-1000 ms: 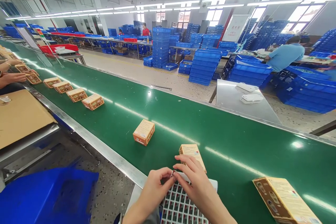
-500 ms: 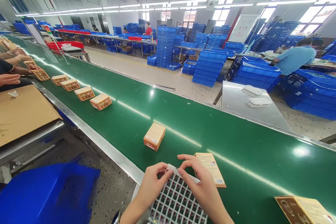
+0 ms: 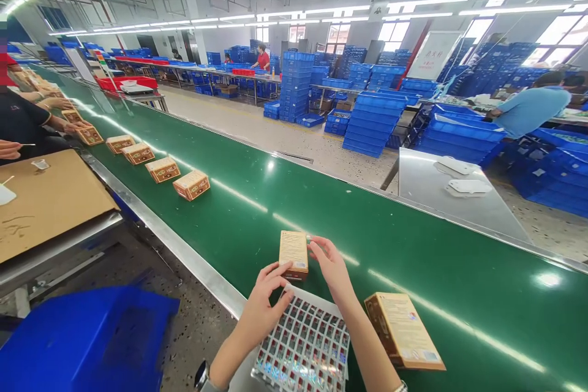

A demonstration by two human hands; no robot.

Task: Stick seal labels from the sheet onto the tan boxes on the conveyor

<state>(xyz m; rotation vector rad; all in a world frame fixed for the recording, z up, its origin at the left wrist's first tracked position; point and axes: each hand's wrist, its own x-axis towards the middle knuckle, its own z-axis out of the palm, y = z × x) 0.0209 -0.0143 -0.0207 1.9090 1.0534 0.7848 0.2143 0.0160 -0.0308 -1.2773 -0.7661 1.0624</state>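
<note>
A sheet of small shiny square stickers (image 3: 307, 337) lies at the belt's near edge, below my hands. Just beyond it a tan and brown carton (image 3: 294, 248) rests on the green conveyor belt. My left hand (image 3: 266, 297) touches the carton's near left corner with its fingertips, thumb apart and over the sheet's upper edge. At the carton's far right corner is my right hand (image 3: 331, 266), thumb and forefinger close together around what looks like a small sticker. To the right stands another carton (image 3: 407, 331), tilted toward the near side.
Several cartons (image 3: 192, 185) are spaced along the belt (image 3: 239, 208) to the left. Co-workers' hands (image 3: 68, 125) handle cartons there. A metal rail (image 3: 184, 257) edges the belt. A cardboard-topped table (image 3: 55, 202) and a blue bin (image 3: 87, 337) stand at left.
My hands have moved from the sheet's top edge to the carton beyond it. The cartons have shifted right in view, and the sheet shows more fully.
</note>
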